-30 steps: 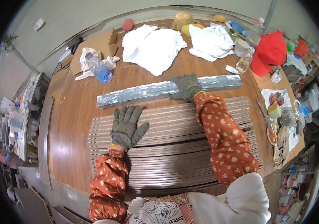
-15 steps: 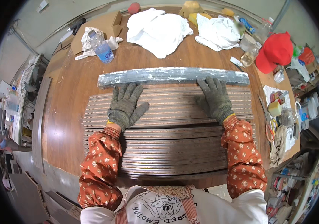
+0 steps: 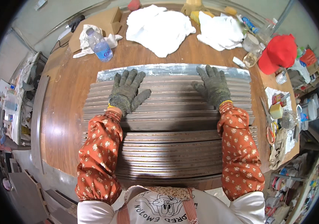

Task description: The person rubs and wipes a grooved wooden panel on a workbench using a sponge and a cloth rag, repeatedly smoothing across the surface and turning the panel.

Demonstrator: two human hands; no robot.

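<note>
Both my hands wear dark grey-green knit gloves with yellow cuffs. Fingers spread, my left hand [image 3: 128, 90] lies flat on the far group of brown strips [image 3: 170, 108], its fingertips at a long grey bar [image 3: 167, 70] with white smears. My right hand [image 3: 213, 86] rests the same way near the bar's right end, fingers apart. Neither hand grips anything. The strips lie side by side, running left to right, against the bar's near side. A dark gap parts them from a nearer group of strips [image 3: 172, 153], whose ends are partly hidden by my sleeves.
White cloths [image 3: 159, 30], a water bottle [image 3: 100, 46] and a cardboard box [image 3: 99, 24] stand along the table's far side. A red cap [image 3: 277, 53], glass jar [image 3: 251, 58], yellow sponge [image 3: 276, 111] and orange-handled scissors [image 3: 270, 133] are at the right.
Both hands have moved slightly away from me. The far strips now meet the grey bar, closing the gap before it, and show broader flat faces. The dark gap between the groups has widened.
</note>
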